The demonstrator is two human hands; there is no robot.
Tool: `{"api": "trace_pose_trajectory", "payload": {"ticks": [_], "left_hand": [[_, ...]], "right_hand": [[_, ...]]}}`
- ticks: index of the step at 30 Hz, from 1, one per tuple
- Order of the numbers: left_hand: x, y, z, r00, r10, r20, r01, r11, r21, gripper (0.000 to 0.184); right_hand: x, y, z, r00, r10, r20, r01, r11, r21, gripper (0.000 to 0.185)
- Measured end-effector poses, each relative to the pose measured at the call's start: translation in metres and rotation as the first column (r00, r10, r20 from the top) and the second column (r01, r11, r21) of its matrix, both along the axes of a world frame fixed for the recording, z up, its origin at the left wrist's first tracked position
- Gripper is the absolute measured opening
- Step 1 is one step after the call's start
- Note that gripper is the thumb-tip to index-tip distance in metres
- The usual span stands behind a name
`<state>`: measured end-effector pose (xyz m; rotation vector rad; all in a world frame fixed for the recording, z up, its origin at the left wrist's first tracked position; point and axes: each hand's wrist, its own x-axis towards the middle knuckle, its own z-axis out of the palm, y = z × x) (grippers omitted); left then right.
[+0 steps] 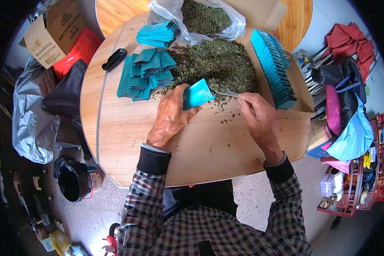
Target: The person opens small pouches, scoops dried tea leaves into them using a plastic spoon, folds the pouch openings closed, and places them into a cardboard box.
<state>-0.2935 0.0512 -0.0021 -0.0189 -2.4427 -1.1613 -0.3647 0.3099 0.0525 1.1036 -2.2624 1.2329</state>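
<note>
My left hand point(170, 116) is closed on a small teal packet point(197, 94), tilted, with a pale leaf print on its face. In my right hand point(259, 119) is the handle of a metal spoon point(227, 92), which points left toward the packet at the near edge of a pile of dried tea leaves point(219, 64). Whether the spoon's tip is in the packet or just behind it, I cannot tell. Loose teal packets point(147, 70) lie left of the pile, and a bundle of flat teal packets point(157, 34) sits behind them.
A clear plastic bag point(239, 26) of more leaves stands at the back of the wooden table point(200, 149). Rows of teal packets point(271, 68) fill a cardboard box on the right. At the left edge lies a black object point(114, 59). A black-lined bin point(72, 179) stands on the floor.
</note>
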Motion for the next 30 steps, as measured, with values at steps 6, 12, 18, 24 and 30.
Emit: {"api": "trace_pose_trajectory", "payload": {"ticks": [6,12,18,24,30], "left_hand": [[0.000,-0.002,0.000,1.000,-0.023,0.016,0.023,1.000,-0.015,0.061],[0.002,-0.002,-0.001,1.000,-0.016,0.015,0.017,0.999,-0.036,0.063],[-0.001,-0.002,-0.003,0.999,-0.038,0.011,0.038,0.999,0.002,0.064],[-0.001,-0.002,-0.006,0.999,-0.048,-0.002,0.048,0.999,0.011,0.065],[0.000,-0.001,-0.007,0.997,-0.042,-0.057,0.039,0.998,-0.050,0.065]], "right_hand": [[-0.001,-0.002,0.005,0.999,0.030,-0.028,-0.028,0.995,0.092,0.016],[-0.004,-0.002,0.011,0.987,0.078,-0.141,-0.052,0.983,0.175,0.015],[-0.003,-0.001,0.019,0.981,0.125,-0.147,-0.084,0.962,0.261,0.013],[-0.008,-0.001,0.036,0.979,0.194,-0.069,-0.160,0.930,0.332,0.013],[-0.010,-0.010,0.043,0.982,0.172,0.080,-0.188,0.931,0.312,0.010]]}}
